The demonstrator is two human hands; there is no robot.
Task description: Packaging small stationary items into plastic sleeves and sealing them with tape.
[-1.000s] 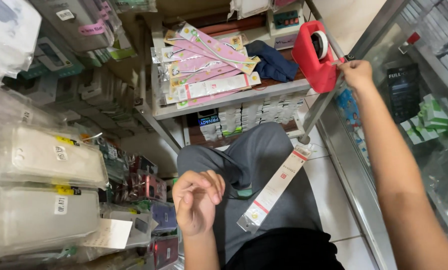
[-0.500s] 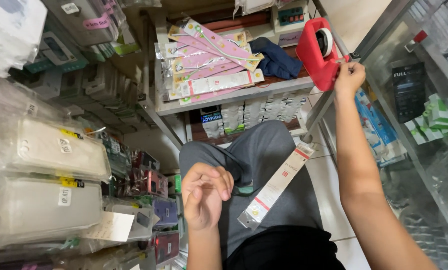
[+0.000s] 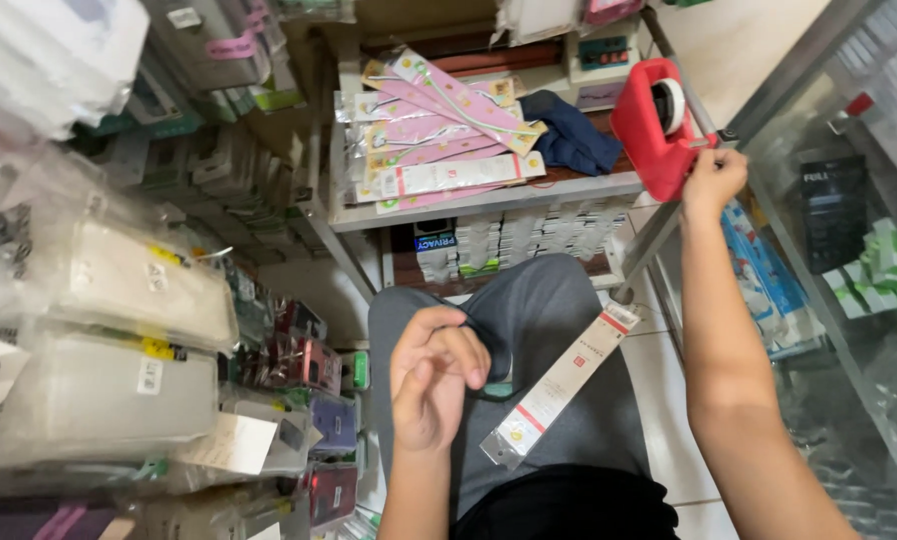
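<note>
**Right hand at the tape dispenser, packet waiting on the lap**

Upper right of the frame, the right hand reaches up to the red tape dispenser, which stands at the right end of a shelf. Its fingers are curled together at the dispenser's front edge, apparently pinching the free end of the tape, though the strip itself is too thin to make out. The dispenser is hard, glossy plastic with a white roll of tape seated in its top.

Lower centre, the left hand is held loosely above the lap, fingers bent inward and thumb close to them; it grips nothing that shows. Just to its right lies a long flat packet, clear crinkly film over a white card with red bands. It rests on the grey trousers, its long axis running from lower left to upper right, the upper end aimed toward the dispenser. The left hand is much the nearer to it; the right hand is well apart, up at the shelf.

On the shelf lies a fanned heap of similar pink packets beside a crumpled dark blue cloth. Left of the frame, hanging rows of clear phone cases in shiny bags crowd the wall.
</note>
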